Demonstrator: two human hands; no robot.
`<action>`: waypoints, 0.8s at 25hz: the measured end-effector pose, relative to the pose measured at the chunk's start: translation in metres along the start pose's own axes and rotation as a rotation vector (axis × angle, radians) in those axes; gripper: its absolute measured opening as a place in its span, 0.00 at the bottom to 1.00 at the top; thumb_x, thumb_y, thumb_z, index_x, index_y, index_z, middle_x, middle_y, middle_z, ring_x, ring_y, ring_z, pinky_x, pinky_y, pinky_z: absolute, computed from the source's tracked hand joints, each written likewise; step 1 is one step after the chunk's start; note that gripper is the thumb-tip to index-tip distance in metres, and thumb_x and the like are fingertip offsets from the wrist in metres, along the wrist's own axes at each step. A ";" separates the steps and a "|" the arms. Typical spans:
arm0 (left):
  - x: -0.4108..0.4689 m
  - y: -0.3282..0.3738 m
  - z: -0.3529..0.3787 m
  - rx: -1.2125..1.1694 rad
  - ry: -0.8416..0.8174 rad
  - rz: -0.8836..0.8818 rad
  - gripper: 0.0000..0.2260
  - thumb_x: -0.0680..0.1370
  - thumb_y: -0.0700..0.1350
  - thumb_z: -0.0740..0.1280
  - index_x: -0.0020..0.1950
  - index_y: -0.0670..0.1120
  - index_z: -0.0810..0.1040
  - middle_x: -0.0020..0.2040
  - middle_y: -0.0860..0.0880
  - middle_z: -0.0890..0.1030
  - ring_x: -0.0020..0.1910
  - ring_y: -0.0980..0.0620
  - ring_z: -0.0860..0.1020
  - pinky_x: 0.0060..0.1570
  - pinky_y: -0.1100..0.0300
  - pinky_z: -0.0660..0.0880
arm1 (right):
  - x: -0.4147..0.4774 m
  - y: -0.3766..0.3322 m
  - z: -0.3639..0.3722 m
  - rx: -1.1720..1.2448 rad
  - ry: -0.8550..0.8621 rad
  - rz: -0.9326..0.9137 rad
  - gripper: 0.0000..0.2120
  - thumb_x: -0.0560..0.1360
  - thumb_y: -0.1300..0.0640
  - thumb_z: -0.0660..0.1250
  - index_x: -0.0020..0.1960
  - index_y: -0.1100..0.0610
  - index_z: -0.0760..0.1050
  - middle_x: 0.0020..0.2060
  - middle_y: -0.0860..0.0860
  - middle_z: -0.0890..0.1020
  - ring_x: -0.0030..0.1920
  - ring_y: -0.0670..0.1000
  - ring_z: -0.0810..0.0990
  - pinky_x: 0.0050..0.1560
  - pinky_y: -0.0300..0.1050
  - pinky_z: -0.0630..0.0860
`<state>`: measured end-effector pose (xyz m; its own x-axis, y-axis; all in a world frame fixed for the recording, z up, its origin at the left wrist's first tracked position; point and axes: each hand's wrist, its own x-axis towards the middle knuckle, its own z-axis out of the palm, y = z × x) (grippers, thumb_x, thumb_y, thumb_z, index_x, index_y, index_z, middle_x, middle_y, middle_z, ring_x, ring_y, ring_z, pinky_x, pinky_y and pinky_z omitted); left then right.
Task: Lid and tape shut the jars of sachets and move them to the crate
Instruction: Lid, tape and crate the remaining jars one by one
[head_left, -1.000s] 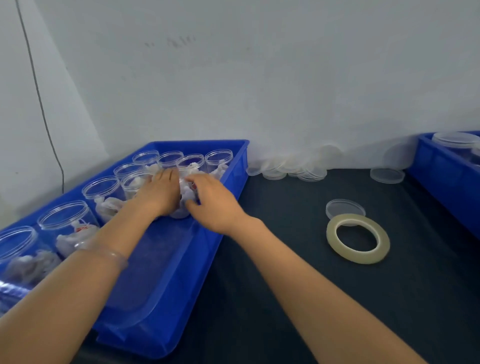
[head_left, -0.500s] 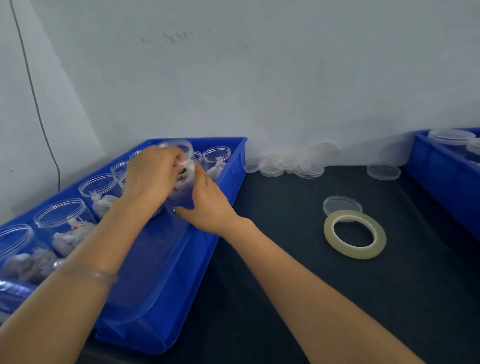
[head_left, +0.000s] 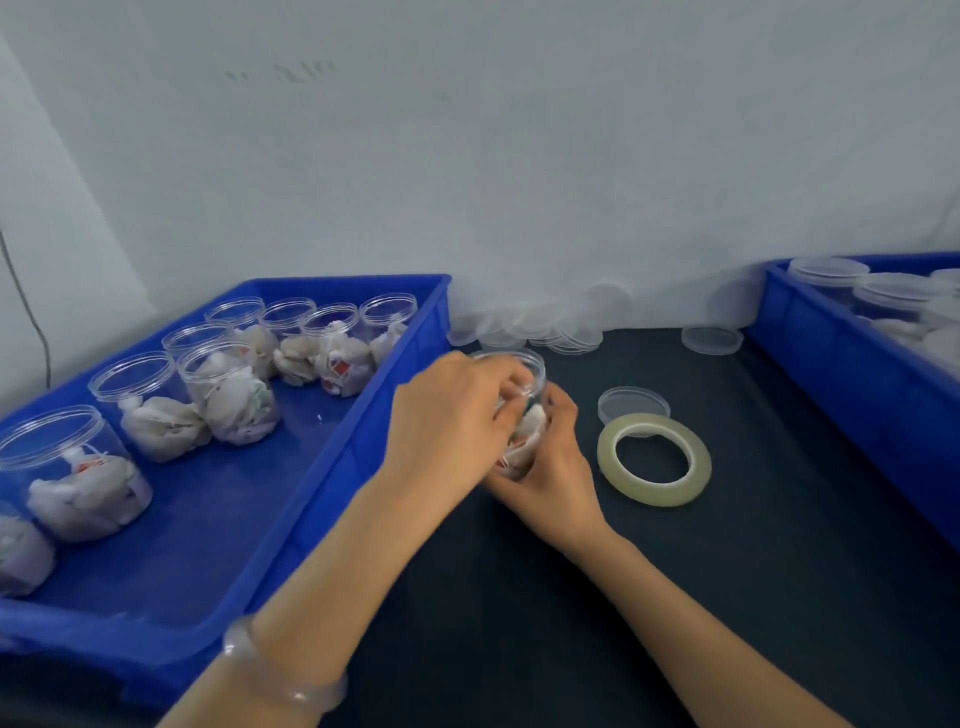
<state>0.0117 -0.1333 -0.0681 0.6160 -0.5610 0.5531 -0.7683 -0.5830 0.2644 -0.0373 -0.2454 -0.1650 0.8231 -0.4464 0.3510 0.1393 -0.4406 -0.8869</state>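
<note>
Tape roll (head_left: 653, 459) right of jar (head_left: 522, 410)

Clear lidless jar (head_left: 524, 415) with sachets, between tray and tape roll (head_left: 653, 459).

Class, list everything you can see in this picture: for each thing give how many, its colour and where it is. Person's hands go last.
Table: one, dark.
Left crate: one, blue, table's left.
Open jars of sachets: about nine, clear, in left crate.
Held jar: one, clear, unlidded, beside left crate.
Tape roll: one, yellowish clear, flat on table, right of held jar.
Lid pile: several, clear, against wall.
Lone lids: two, clear, one behind tape roll, one nearer wall.
Right crate: one, blue, right edge, holds lidded jars.
Bangle: one, clear, left wrist.
Left hand: grips held jar's top.
Right hand: grips held jar's lower side.
</note>
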 end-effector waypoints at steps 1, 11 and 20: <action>-0.001 0.000 0.016 -0.025 -0.020 -0.013 0.07 0.77 0.54 0.68 0.55 0.60 0.80 0.48 0.61 0.82 0.53 0.60 0.75 0.46 0.57 0.75 | -0.002 0.009 -0.006 -0.017 -0.023 0.015 0.48 0.66 0.47 0.79 0.72 0.41 0.49 0.65 0.43 0.74 0.56 0.41 0.80 0.53 0.46 0.80; -0.005 -0.005 0.096 -0.723 0.164 -0.224 0.35 0.64 0.60 0.75 0.69 0.59 0.68 0.66 0.61 0.73 0.65 0.60 0.74 0.64 0.56 0.75 | 0.052 0.030 -0.079 -0.160 0.138 0.119 0.25 0.76 0.54 0.61 0.73 0.52 0.66 0.69 0.51 0.74 0.63 0.48 0.75 0.61 0.44 0.69; 0.001 -0.003 0.111 -0.918 0.186 -0.178 0.30 0.65 0.47 0.79 0.62 0.59 0.70 0.62 0.61 0.77 0.64 0.57 0.77 0.65 0.53 0.75 | 0.119 0.071 -0.141 -0.812 0.013 0.652 0.10 0.78 0.57 0.66 0.56 0.59 0.79 0.54 0.58 0.80 0.54 0.58 0.78 0.46 0.49 0.75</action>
<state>0.0338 -0.1980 -0.1562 0.7600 -0.3601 0.5411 -0.5516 0.0830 0.8300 -0.0069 -0.4394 -0.1438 0.5986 -0.7926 -0.1164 -0.7471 -0.5000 -0.4379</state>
